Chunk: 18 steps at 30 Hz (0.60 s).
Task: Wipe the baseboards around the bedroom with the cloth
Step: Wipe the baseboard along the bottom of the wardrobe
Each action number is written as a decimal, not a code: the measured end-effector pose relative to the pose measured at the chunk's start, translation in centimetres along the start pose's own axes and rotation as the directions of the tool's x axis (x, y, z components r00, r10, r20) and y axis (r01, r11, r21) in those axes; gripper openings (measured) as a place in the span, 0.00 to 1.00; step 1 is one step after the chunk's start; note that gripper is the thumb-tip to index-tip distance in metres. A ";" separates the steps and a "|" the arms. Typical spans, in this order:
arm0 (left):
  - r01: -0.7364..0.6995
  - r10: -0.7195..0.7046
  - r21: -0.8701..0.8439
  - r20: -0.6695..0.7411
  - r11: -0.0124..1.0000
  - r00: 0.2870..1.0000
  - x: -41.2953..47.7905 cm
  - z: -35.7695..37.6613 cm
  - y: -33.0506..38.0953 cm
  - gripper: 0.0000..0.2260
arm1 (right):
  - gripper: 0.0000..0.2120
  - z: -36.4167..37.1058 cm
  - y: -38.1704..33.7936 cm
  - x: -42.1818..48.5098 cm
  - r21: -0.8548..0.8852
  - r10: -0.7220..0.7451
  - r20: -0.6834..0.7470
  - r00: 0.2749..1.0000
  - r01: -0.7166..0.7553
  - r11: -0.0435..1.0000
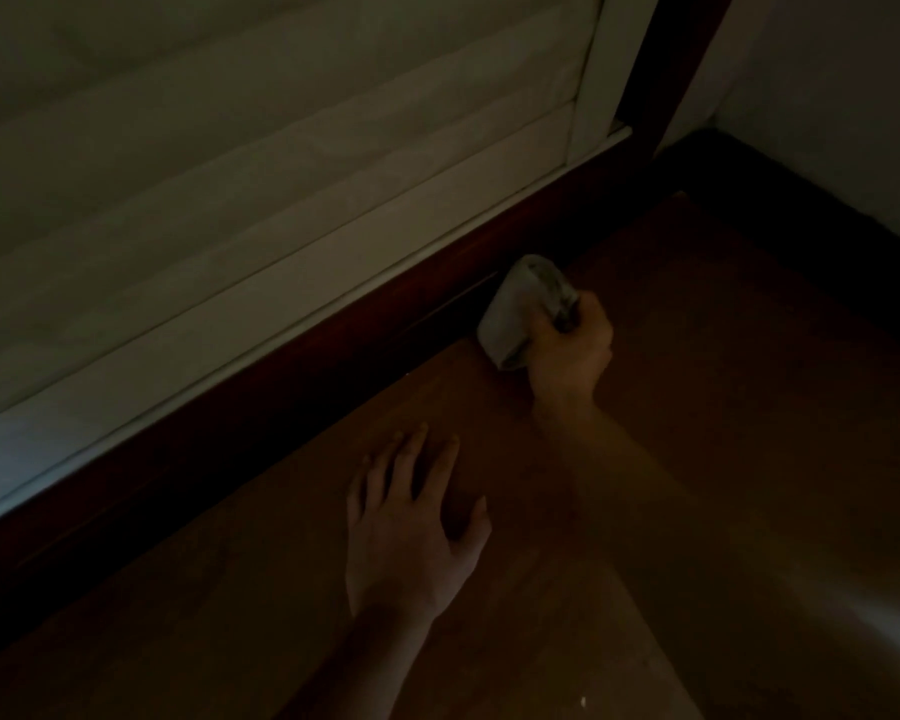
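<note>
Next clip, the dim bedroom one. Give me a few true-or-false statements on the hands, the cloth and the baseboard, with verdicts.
1. The right hand grips the cloth. True.
2. The left hand lies flat on the wooden floor, fingers spread. True.
3. The cloth lies loose on the floor. False: it is held against the dark baseboard.
4. The left hand holds a second cloth. False: it holds nothing.
</note>
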<state>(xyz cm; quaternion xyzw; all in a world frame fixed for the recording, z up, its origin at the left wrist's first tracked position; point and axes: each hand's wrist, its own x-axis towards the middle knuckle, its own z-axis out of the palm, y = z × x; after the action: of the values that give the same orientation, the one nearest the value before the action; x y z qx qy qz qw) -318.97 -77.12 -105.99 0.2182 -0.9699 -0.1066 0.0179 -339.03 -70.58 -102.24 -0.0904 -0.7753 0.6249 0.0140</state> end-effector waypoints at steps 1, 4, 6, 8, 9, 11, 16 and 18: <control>0.002 -0.002 0.001 0.006 1.000 1.000 0.0 -0.1 0.0 0.30 | 0.07 0.3 -0.3 0.1 0.031 0.013 -0.070 0.997 -0.011 0.999; 0.008 -0.008 -0.003 0.031 1.000 0.999 -0.1 -0.3 0.0 0.31 | 0.07 1.7 -0.9 -1.5 0.044 -0.005 -0.109 0.994 0.010 0.999; -0.002 0.002 0.005 0.035 1.000 0.999 -0.1 -0.4 0.0 0.30 | 0.06 1.7 -0.4 -2.6 0.038 -0.023 0.006 1.000 0.023 0.999; -0.039 0.039 0.016 0.024 0.999 0.999 0.0 -0.4 0.0 0.30 | 0.06 0.7 0.5 -2.7 0.047 -0.063 0.191 0.980 0.055 0.997; -0.063 0.063 0.025 0.015 0.998 0.998 0.3 -0.4 0.0 0.30 | 0.05 0.2 0.7 -2.5 0.058 -0.074 0.283 0.956 0.060 0.996; -0.107 0.107 0.029 0.000 0.994 0.994 1.2 -0.4 0.5 0.30 | 0.02 -1.0 0.9 -1.6 0.069 -0.071 0.364 0.929 0.049 0.996; -0.196 0.200 -0.128 0.019 0.972 0.980 5.0 0.1 3.0 0.29 | 0.09 -3.6 1.0 1.3 0.031 -0.005 0.114 0.993 0.001 1.000; -0.204 0.207 -0.109 0.016 0.973 0.978 5.6 0.5 3.6 0.29 | 0.11 -3.8 0.5 1.9 0.010 -0.009 0.084 0.996 0.009 1.000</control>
<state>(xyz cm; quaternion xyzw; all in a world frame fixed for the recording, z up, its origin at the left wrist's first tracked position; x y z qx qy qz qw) -325.63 -76.24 -105.80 0.1138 -0.9804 -0.1588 0.0272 -340.29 -66.55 -102.09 -0.0605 -0.7726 0.6319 -0.0153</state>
